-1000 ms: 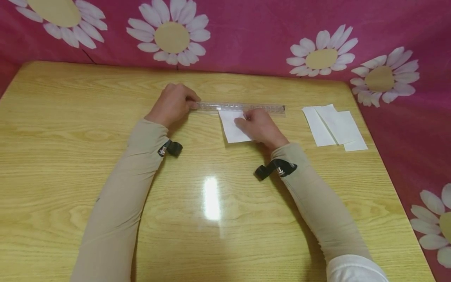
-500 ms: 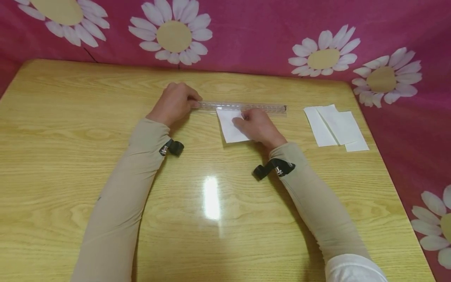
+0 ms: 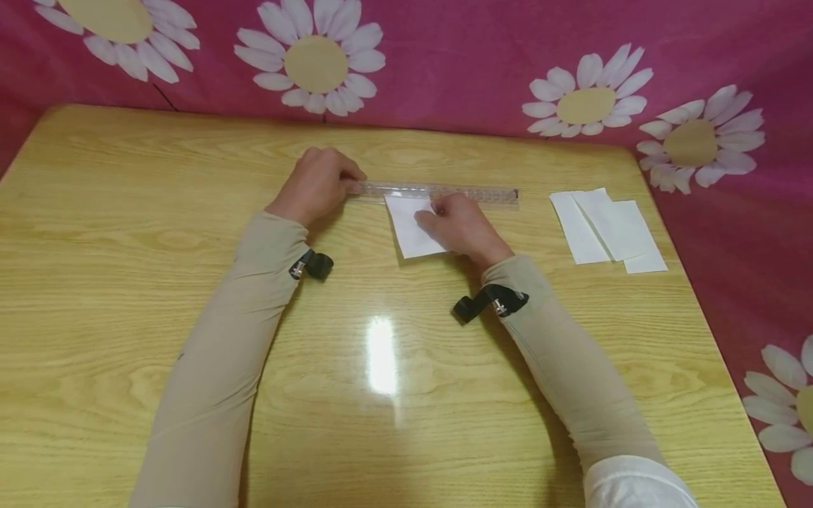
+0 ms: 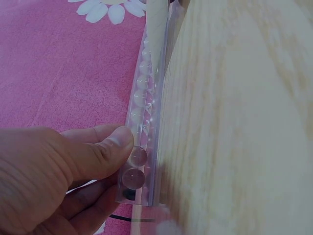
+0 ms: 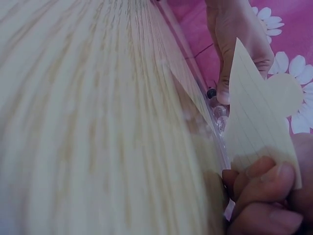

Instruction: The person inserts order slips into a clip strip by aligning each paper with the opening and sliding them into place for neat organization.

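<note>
A long clear plastic strip [image 3: 413, 190] lies sideways near the back of the table, with a row of round transparent shapes along it. My left hand [image 3: 317, 182] grips its left end; in the left wrist view the thumb [image 4: 115, 142] presses on the near face and the other fingers are behind. My right hand [image 3: 464, 224] pinches a white sheet of paper [image 3: 406, 226] by its right side. The paper's far edge overlaps the strip's front edge. From the right wrist, the paper [image 5: 257, 115] shows faint ruled lines and stands tilted up against the strip.
Several white paper pieces [image 3: 603, 226] lie overlapping on the wooden table [image 3: 317, 423], right of the strip. Behind the table hangs a pink cloth [image 3: 444, 63] with daisies. Black straps [image 3: 495, 302] sit at both wrists.
My right hand and the white paper have slid slightly left along the strip. My left hand keeps its hold on the strip's end, and the view has shifted a little.
</note>
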Demonstrator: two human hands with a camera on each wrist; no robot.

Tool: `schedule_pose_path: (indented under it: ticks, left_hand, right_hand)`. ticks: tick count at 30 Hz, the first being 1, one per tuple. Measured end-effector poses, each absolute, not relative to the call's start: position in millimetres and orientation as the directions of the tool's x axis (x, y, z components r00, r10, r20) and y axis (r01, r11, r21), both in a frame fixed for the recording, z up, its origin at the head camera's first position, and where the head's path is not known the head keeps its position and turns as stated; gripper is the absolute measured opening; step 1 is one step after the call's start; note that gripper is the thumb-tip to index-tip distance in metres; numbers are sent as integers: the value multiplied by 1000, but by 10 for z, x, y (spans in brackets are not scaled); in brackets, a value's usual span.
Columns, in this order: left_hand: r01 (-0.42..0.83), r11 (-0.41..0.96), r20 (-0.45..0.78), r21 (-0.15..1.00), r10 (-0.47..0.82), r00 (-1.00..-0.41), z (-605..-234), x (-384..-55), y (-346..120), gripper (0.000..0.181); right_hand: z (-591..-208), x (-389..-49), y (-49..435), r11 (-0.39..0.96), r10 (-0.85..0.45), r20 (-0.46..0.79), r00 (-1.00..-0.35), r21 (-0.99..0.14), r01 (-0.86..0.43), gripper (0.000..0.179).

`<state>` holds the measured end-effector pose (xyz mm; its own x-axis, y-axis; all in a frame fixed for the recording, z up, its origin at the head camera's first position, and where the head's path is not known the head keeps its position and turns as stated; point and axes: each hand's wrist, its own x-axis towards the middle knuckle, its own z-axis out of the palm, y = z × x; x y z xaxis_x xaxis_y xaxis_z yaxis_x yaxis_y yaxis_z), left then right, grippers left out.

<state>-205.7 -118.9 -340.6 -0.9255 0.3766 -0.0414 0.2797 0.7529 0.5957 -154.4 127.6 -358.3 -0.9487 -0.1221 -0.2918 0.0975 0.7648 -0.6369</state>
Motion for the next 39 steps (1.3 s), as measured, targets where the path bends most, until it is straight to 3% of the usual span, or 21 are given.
schedule_pose_path:
  ticks: [16, 25, 39]
  left_hand:
    - [287, 750, -31, 596, 378, -925, -3405, -2048, -1185, 23]
    - [288, 754, -26, 591, 374, -927, -3412, -2041, -1179, 22]
    - [275, 754, -32, 596, 365, -931, -3416, -2026, -1175, 22]
  right_hand:
    - [-3590, -1540, 1176, 749, -143, -248, -958, -659, 59, 41]
    - [-3588, -1545, 1117, 754, -134, -295, -946, -649, 96, 35]
    - [-3609, -1551, 1017, 766, -166, -230, -959, -643, 21, 37]
